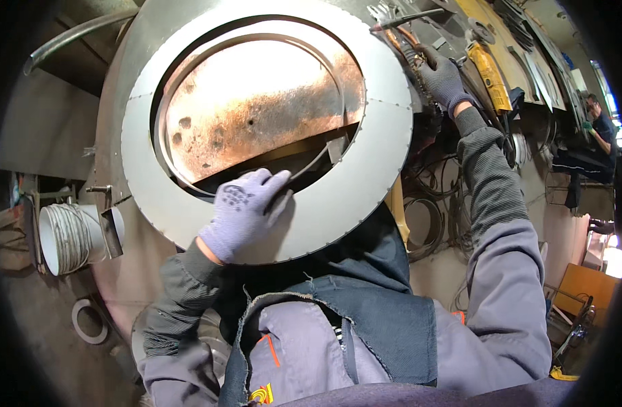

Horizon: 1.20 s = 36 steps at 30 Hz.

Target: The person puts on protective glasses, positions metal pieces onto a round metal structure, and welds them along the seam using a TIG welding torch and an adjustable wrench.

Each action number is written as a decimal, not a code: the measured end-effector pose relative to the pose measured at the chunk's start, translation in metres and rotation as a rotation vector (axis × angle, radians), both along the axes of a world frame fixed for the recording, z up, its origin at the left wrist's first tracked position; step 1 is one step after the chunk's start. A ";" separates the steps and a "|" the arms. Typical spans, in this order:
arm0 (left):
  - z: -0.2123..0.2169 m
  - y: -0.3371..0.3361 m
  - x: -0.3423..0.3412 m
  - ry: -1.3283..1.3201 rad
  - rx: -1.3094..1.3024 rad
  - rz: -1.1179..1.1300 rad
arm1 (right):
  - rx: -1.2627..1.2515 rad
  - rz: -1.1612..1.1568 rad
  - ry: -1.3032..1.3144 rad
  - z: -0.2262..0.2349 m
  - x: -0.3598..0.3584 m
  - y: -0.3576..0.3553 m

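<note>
A large flat grey metal ring (385, 142) lies in front of me, its outer edge dotted with small marks. Inside its opening sits a thin metal hoop (177, 81), above a rust-stained, brightly lit plate (256, 129). My left hand (246, 207), in a light purple glove, rests over the ring's near side, fingers closed round the hoop where it crosses the rim. A small metal tab (336, 148) is at the hoop's right. My right hand (442, 77), in a dark grey glove, reaches among cables and tools at the far right; its fingers curl round something mostly hidden.
A yellow angle grinder (489, 74) lies right of my right hand. White bucket (77, 234) with coiled rope stands at left, near a flat ring (89, 321) on the floor. Coiled cables (426, 224) hang at right. Another person (599, 129) is at the far right.
</note>
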<state>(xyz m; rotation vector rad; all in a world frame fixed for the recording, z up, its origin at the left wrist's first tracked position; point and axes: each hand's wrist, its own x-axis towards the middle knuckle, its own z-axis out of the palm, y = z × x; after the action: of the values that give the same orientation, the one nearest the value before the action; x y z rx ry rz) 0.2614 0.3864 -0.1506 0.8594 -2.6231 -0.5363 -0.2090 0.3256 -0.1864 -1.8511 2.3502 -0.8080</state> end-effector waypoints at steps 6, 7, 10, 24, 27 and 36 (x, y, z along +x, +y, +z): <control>-0.003 -0.021 0.038 -0.046 0.016 -0.113 | -0.225 0.338 -0.102 0.033 0.113 0.018; -0.003 -0.021 0.040 -0.050 0.025 -0.125 | -0.069 0.381 -0.050 0.039 0.139 0.020; -0.003 -0.026 0.045 -0.082 0.053 -0.192 | 0.403 0.346 0.302 0.046 0.203 0.012; -0.005 -0.037 0.064 -0.038 0.080 -0.334 | 0.273 0.166 0.290 0.032 0.173 -0.012; 0.005 -0.034 0.050 -0.079 0.061 -0.352 | 0.237 0.144 0.281 0.031 0.151 -0.024; -0.006 -0.017 0.011 -0.072 0.075 -0.276 | 0.139 0.290 0.350 0.017 0.146 -0.059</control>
<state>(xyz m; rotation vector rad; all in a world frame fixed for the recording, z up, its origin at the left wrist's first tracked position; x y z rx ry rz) 0.2722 0.3698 -0.1563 0.5483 -2.8226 -0.6893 -0.0632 0.2662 -0.1692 -2.3517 2.1578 -0.3033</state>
